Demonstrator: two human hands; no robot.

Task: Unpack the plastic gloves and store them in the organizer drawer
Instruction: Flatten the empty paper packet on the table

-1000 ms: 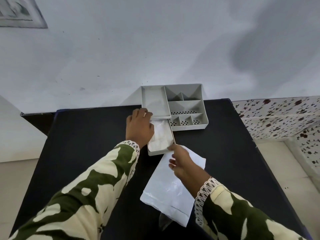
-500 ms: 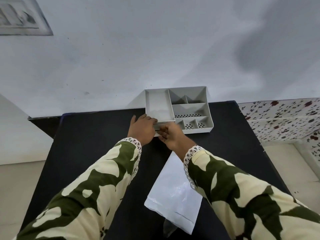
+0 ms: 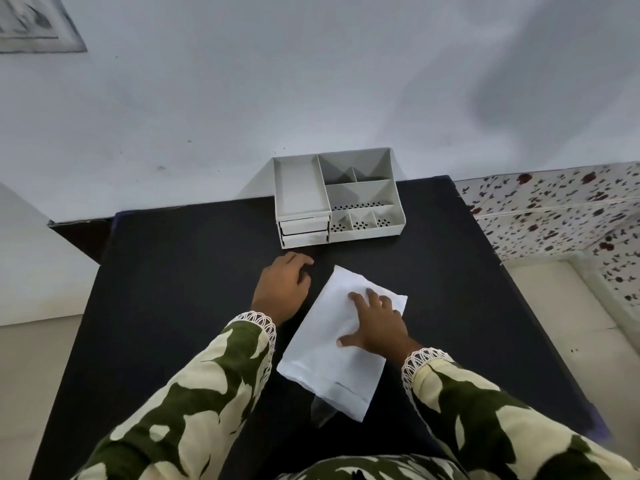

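A grey organizer stands at the table's far edge, against the wall. Its two drawers at the front left are pushed in, so the gloves are hidden from view. A flat white packet lies on the black table in front of me. My right hand rests flat on the packet's upper part, fingers spread. My left hand lies on the table just left of the packet, below the drawers, fingers loosely curled and holding nothing.
The black table spreads wide on the left and right of the packet. A small clear plastic scrap sticks out under the packet's near end. A flowered cloth lies right of the table. The wall rises right behind the organizer.
The lower drawer, open with white gloves in it, has been pushed shut. Both hands have drawn back from the organizer; my right hand has come down onto the packet.
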